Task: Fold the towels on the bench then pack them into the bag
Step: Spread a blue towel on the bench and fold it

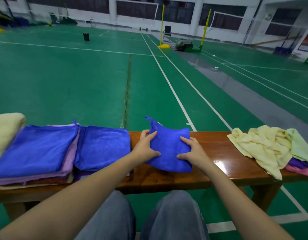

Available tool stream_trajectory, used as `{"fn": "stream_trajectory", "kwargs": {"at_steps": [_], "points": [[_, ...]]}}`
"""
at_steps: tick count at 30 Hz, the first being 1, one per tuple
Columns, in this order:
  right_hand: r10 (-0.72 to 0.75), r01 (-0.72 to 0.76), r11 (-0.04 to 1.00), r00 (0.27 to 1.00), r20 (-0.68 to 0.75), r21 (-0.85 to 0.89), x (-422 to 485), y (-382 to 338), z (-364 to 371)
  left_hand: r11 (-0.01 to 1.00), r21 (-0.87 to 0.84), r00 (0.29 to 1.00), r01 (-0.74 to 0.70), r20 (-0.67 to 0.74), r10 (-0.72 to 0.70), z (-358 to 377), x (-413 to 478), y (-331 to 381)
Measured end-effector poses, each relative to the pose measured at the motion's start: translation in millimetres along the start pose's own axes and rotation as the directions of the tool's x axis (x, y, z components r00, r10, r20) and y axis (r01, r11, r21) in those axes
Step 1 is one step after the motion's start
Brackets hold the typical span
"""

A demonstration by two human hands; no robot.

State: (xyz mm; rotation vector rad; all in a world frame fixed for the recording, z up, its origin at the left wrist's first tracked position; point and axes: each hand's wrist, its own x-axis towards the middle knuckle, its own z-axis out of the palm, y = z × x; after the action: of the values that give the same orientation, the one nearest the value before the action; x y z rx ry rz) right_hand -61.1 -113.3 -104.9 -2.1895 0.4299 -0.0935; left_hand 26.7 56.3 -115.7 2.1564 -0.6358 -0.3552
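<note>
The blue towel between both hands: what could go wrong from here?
The blue towel looks bunched between the left hand and right hand, so its fold may come out uneven against the flat folded stack. The yellow towel on the right hangs over the near edge of the bench and may slip off.

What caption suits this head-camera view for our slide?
Left hand and right hand hold a folded blue towel on the bench, folded stacks left, unfolded pile right.
</note>
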Motion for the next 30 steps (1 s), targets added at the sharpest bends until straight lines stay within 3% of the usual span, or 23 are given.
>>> {"fn": "stream_trajectory", "kwargs": {"at_steps": [5, 10, 19, 23, 26, 28, 30], "points": [[-0.088, 0.087, 0.996, 0.996, 0.030, 0.032, 9.1, -60.0, 26.1, 1.000, -0.020, 0.994, 0.015, -0.110, -0.017, -68.6, -22.1, -9.4], [-0.177, 0.171, 0.984, 0.978, 0.110, 0.054, 21.1, -103.7, 80.5, 0.991, 0.020, 0.980, 0.135, -0.152, -0.130, -127.5, -51.3, -46.1], [-0.137, 0.142, 0.990, 0.966, 0.221, -0.006, 32.4, -103.9, 138.7, 0.957, 0.162, 0.966, 0.242, -0.131, -0.222, -137.5, -67.9, -91.2], [-0.158, 0.167, 0.984, 0.977, 0.147, -0.054, 33.3, -96.1, 146.9, 0.878, 0.436, 0.974, 0.198, -0.191, -0.126, -128.4, -68.0, -94.9], [-0.296, 0.285, 0.912, 0.955, 0.010, -0.295, 30.7, -87.3, 150.4, 0.779, 0.625, 0.985, 0.060, -0.165, 0.057, -120.9, -68.0, -98.1], [-0.394, 0.391, 0.836, 0.916, 0.073, -0.385, 28.9, -80.7, 153.9, 0.774, 0.633, 0.992, -0.006, -0.096, 0.087, -112.4, -65.8, -100.5], [-0.392, 0.437, 0.811, 0.900, 0.193, -0.389, 27.7, -73.4, 158.6, 0.807, 0.591, 0.998, 0.007, -0.049, 0.028, -105.0, -62.9, -103.7]]}}
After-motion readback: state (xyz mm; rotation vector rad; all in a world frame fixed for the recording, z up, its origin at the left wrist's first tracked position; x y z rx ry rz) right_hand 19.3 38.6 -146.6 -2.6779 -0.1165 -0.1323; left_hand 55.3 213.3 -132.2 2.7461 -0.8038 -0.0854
